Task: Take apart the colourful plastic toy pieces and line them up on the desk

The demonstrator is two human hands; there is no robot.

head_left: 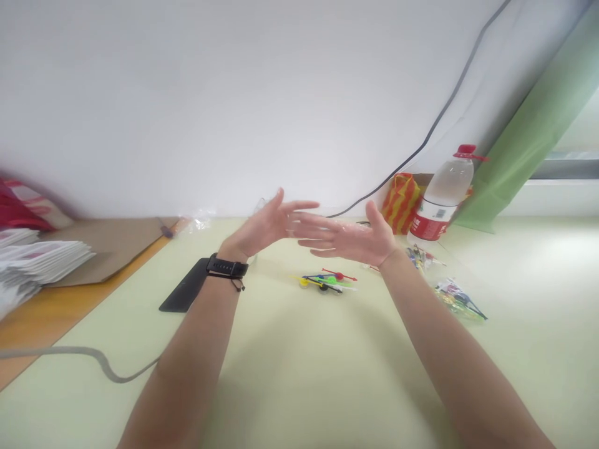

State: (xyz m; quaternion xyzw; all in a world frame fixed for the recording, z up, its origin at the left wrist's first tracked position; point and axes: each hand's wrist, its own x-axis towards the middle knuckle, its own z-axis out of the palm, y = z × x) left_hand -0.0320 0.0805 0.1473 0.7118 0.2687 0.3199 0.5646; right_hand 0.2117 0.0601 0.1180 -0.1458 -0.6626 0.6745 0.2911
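Note:
My left hand (269,226) is raised over the table, fingers stretched out and thumb up, holding nothing. Opposite it, my right hand (355,238) is spread the same way with its palm showing. The fingertips of both overlap in view; whether they touch I cannot tell. On the table below the hands lies a small pile of coloured plastic pieces (327,282) like clock hands, with thin pointers and round discs in red, yellow, green, blue, black and white. A black watch (227,267) and a thin cord are on my left wrist.
Right of my right arm lie clear bags of similar pieces (458,299). Behind stand a large water bottle (442,196) and a red-yellow bag (402,201). Left are a black flat device (185,290), a grey cable (100,358), cardboard (116,252) and stacked white booklets (56,262).

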